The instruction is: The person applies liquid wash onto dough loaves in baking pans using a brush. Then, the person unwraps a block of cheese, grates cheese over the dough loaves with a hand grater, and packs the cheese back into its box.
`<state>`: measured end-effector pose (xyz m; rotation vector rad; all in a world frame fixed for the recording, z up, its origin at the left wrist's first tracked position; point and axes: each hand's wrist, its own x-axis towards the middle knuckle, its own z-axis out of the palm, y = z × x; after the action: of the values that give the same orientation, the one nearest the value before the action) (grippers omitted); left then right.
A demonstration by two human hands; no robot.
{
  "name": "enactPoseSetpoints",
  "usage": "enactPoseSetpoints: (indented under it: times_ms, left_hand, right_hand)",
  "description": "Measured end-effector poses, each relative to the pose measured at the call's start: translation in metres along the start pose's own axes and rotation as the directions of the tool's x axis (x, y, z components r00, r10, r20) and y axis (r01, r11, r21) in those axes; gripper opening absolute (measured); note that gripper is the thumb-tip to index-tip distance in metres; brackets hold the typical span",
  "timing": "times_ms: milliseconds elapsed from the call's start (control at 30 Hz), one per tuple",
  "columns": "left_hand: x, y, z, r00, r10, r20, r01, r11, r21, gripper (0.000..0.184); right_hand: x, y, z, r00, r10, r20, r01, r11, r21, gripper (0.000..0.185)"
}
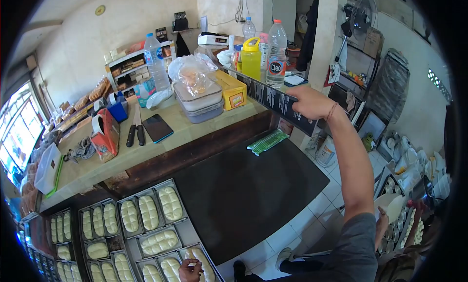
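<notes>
My right hand (314, 103) reaches out to the counter's right end, its fingers closed over the top edge of a long black printed panel (273, 98). The panel stands on edge along the counter, white lettering on its front. Low in view, my left hand (191, 271) is over a loaf of pale dough (199, 256) in a metal tin. Its fingers are curled together; whatever they may hold is too small to make out. More scored dough loaves (147, 212) fill the tins around it. A green patterned packet (268, 142) lies on the dark tabletop (243, 199).
On the counter (195, 128) stand water bottles (276, 55), a yellow jug (251, 60), plastic containers (199, 104), a yellow box (231, 89), a phone (158, 128), knives (136, 130) and a red tape dispenser (105, 135). At right, another person's hand (381, 226) is near metal tins.
</notes>
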<state>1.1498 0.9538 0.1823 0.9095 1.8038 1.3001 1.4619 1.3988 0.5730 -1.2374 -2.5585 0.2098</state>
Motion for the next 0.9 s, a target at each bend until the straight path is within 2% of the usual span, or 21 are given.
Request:
enactPoseSetpoints:
  times_ms: [67,167,200,300,333,433,467,567,600,667,733,800,867,900]
  left_hand:
    - [0.004,0.001,-0.006,1.000,0.001,-0.003,-0.001,1.000,-0.001,0.023]
    - [0.001,0.001,-0.003,1.000,-0.007,0.000,0.007,1.000,-0.001,0.023]
    - [0.002,0.001,-0.001,1.000,-0.006,0.005,0.006,1.000,-0.004,0.023]
    - [0.003,0.000,-0.001,0.996,-0.061,0.069,0.053,0.992,0.111,0.023]
    - [0.004,-0.004,-0.003,0.994,-0.070,0.083,0.060,0.991,0.122,0.023]
    - [0.010,-0.021,-0.001,0.997,-0.003,0.075,0.001,1.000,0.023,0.021]
    - [0.003,-0.016,-0.003,0.994,-0.018,0.105,0.015,0.999,0.033,0.021]
    - [-0.001,0.002,-0.011,0.987,-0.101,0.129,0.112,0.990,-0.083,0.015]
    - [-0.004,0.003,-0.016,0.983,-0.106,0.150,0.119,0.990,-0.076,0.015]
    - [-0.008,0.000,-0.019,0.995,-0.049,0.091,0.061,0.990,-0.130,0.014]
    - [-0.014,-0.004,-0.019,0.998,-0.024,0.058,0.033,0.986,-0.162,0.014]
    - [-0.020,-0.004,-0.021,0.998,-0.032,0.048,0.039,0.988,-0.147,0.013]
    - [-0.023,-0.001,-0.021,0.998,-0.039,0.041,0.045,0.991,-0.130,0.012]
    - [-0.022,0.002,-0.016,0.999,-0.029,0.020,0.031,0.989,-0.145,0.012]
  right_hand:
    - [0.001,0.002,0.002,0.999,-0.050,-0.012,0.050,0.998,0.043,0.037]
    - [-0.010,0.008,0.000,0.992,0.115,0.051,-0.122,0.977,0.173,0.037]
    - [-0.011,0.012,0.005,0.992,0.119,0.050,-0.126,0.978,0.168,0.037]
    - [-0.009,0.032,0.036,0.991,0.019,-0.132,-0.017,1.000,0.018,0.041]
    - [-0.018,0.034,0.037,0.991,0.037,-0.126,-0.034,0.999,0.024,0.041]
    - [-0.071,0.026,0.020,0.988,0.058,-0.140,-0.078,0.987,-0.139,0.042]
    - [-0.092,0.028,0.024,0.988,0.091,-0.128,-0.109,0.985,-0.137,0.042]
    - [-0.164,0.031,0.033,0.944,0.293,-0.150,-0.261,0.944,0.201,0.041]
    - [-0.190,0.033,0.045,0.938,0.315,-0.147,-0.284,0.938,0.198,0.041]
    - [-0.242,0.051,0.087,0.859,0.477,-0.186,-0.398,0.850,0.346,0.037]
    - [-0.281,0.074,0.137,0.780,0.608,-0.147,-0.519,0.761,0.389,0.033]
    - [-0.311,0.105,0.189,0.692,0.722,-0.013,-0.575,0.562,0.594,0.027]
    - [-0.322,0.113,0.219,0.522,0.852,-0.028,-0.712,0.454,0.535,0.029]
    - [-0.322,0.119,0.236,0.524,0.851,-0.028,-0.710,0.456,0.536,0.029]
